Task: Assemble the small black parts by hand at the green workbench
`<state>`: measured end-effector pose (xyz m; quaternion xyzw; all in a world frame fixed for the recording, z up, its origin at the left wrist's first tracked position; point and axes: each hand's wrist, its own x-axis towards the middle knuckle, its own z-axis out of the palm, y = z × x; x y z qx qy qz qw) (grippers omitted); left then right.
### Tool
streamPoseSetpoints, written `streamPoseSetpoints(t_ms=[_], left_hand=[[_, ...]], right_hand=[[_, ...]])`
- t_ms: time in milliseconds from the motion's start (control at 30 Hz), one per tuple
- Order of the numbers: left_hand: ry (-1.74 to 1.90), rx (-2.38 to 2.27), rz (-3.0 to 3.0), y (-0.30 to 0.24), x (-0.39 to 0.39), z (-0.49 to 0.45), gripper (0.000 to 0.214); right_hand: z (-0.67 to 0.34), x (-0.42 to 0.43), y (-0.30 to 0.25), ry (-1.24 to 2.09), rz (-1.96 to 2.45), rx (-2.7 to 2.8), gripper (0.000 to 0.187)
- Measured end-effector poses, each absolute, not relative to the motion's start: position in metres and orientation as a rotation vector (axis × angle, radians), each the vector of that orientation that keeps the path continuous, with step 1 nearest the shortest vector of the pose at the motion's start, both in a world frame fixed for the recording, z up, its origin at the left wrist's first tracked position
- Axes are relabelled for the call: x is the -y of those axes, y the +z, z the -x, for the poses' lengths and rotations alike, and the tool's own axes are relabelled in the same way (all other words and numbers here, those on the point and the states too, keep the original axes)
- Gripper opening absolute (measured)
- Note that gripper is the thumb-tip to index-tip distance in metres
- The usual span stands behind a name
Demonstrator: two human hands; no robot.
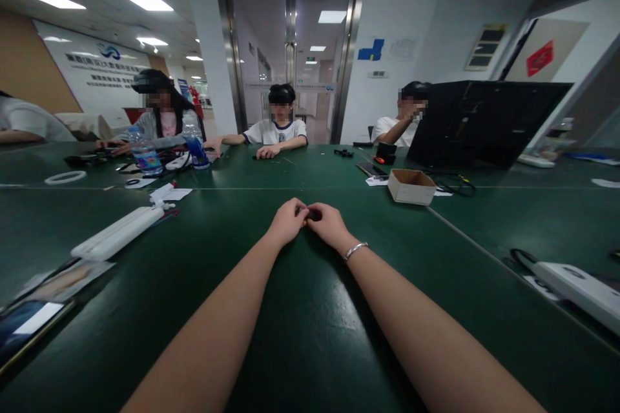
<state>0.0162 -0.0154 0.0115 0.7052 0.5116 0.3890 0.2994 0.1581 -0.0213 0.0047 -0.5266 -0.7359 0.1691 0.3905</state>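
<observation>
My two hands meet in front of me, just above or on the green table [300,335]. Between their fingertips is a small dark object [314,213], mostly covered and too small to identify. My left hand [285,224] is closed in a pinch at the object's left side. From the other side my right hand [330,227] curls its thumb and fingers around it, a silver bracelet [356,250] on that wrist.
A small open box [411,188] and a phone [372,170] lie ahead to the right, near a large black monitor [484,122]. Leftward are a white power strip [119,232], another phone [33,329] and bottles [145,153]. A white device [581,290] lies right. Several people sit around.
</observation>
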Motion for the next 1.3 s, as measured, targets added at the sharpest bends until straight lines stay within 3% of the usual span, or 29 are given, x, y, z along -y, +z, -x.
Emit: streamPoseSetpoints(t_ms=[233, 533, 1300], left_hand=[[1.212, -1.079, -1.456, -0.003, 0.008, -0.004, 0.012], [1.231, -1.056, -1.508, -0.005, 0.006, -0.003, 0.015], [1.261, -1.151, -1.505, -0.002, 0.006, -0.004, 0.015]], right_hand=[[-0.162, 0.009, -0.005, 0.770, 1.200, 1.672, 0.029], [-0.168, 0.012, 0.004, 1.180, 0.994, 1.432, 0.015], [-0.175, 0.011, 0.001, 1.378, 0.856, 1.239, 0.023]])
